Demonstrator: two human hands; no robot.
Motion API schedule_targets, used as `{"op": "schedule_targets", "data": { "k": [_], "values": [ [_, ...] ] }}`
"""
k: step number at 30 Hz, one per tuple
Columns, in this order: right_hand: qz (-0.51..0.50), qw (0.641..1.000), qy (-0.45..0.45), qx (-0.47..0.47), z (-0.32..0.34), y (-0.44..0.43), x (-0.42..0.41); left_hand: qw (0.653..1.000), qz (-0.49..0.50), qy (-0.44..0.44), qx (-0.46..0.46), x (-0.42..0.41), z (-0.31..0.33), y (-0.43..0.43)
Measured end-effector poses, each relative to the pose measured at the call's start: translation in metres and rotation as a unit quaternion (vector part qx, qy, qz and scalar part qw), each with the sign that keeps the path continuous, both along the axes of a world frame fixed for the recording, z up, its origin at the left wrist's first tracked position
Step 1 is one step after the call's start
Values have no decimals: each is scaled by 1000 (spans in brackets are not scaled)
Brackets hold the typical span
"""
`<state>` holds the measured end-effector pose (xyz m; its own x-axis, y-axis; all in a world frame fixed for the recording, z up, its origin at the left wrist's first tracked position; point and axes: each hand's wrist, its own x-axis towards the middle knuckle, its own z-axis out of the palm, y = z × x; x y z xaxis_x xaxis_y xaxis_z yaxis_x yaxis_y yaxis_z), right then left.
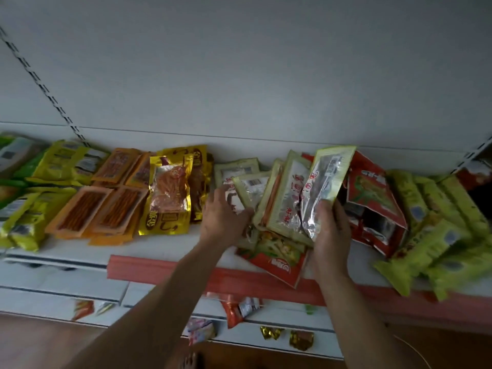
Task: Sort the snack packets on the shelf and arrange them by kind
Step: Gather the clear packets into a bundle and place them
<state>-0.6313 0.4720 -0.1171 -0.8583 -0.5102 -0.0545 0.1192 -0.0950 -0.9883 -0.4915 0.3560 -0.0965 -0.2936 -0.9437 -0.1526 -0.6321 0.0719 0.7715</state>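
A person sorts snack packets on a shop shelf (165,243). The right hand (331,230) grips the lower end of a silver packet (328,182), fingers curled round its bottom edge. The packet stands nearly on end, its long axis running from the palm up and away toward the back wall, the top leaning slightly right.

The left hand (222,218) lies flat with fingers straight and spread, grasping nothing, its fingertips on the near edge of the pale packets (242,182) that make up the left part of the same heap.

More packets of that pale, green-bordered kind lean in a loose stack (283,201) just to the left of the silver packet and touching it, between the two hands. The stack is much nearer the right hand than the left.

A heap of red packets (372,193) lies on the packet's other side, with long green packets (431,209) beyond. A gold packet (169,198) and orange packets (87,211) lie well off to the left.

The next move likely turns on that leftward gap: tipping the silver packet down onto the matching stack, not right onto the red heap.
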Motion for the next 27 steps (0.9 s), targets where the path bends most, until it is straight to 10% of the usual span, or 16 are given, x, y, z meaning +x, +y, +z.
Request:
{"op": "schedule_targets", "data": {
  "k": [10,19,27],
  "values": [
    [66,997,5,-38,0,3,-3,958,76,179,210,-17,36,-7],
    [69,994,-33,-74,-3,4,-3,993,-4,43,109,-34,32,14],
    [64,995,-41,-66,-6,5,-5,977,21,187,98,-37,28,25]
  ]
}}
